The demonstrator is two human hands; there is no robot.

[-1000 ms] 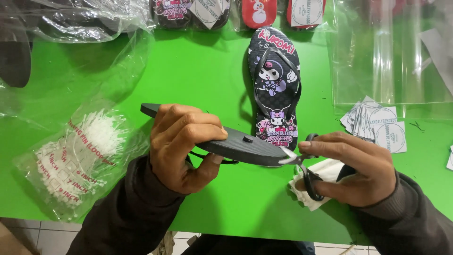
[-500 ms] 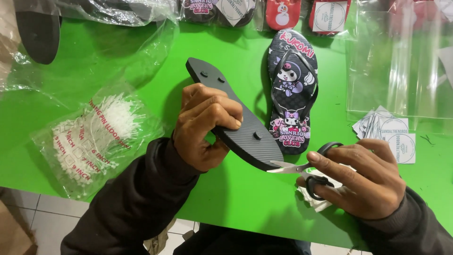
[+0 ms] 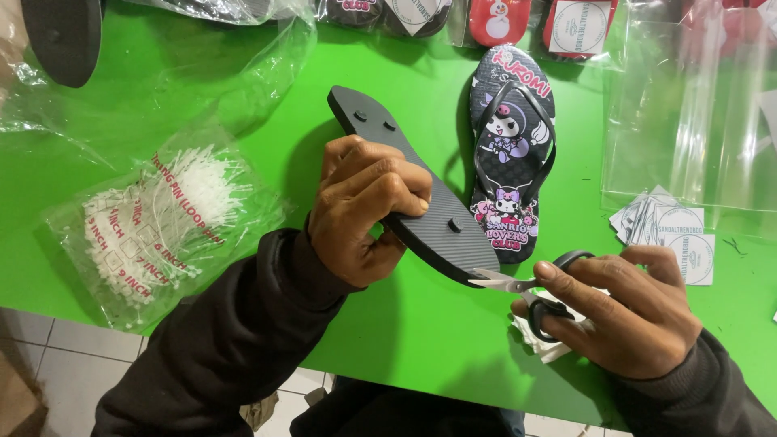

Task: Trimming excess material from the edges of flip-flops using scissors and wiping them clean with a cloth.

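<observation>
My left hand [image 3: 364, 209] grips a black flip-flop [image 3: 433, 218] upside down, its ribbed sole facing up and tilted over the green table [image 3: 421, 332]. My right hand [image 3: 619, 311] holds small black-handled scissors [image 3: 526, 287], whose blades touch the lower end of that sole. A second flip-flop [image 3: 512, 150] with cartoon prints lies strap-up on the table just beyond.
A clear bag of white loop pins [image 3: 158, 218] lies at the left. Empty clear plastic bags [image 3: 688, 113] and a pile of round-printed paper tags [image 3: 672, 231] are at the right. More packed sandals [image 3: 494, 18] line the far edge. Another black sole [image 3: 61, 36] sits top left.
My left hand has turned the black flip-flop from lying crosswise to pointing away and up-left. The scissors stayed at its near end.
</observation>
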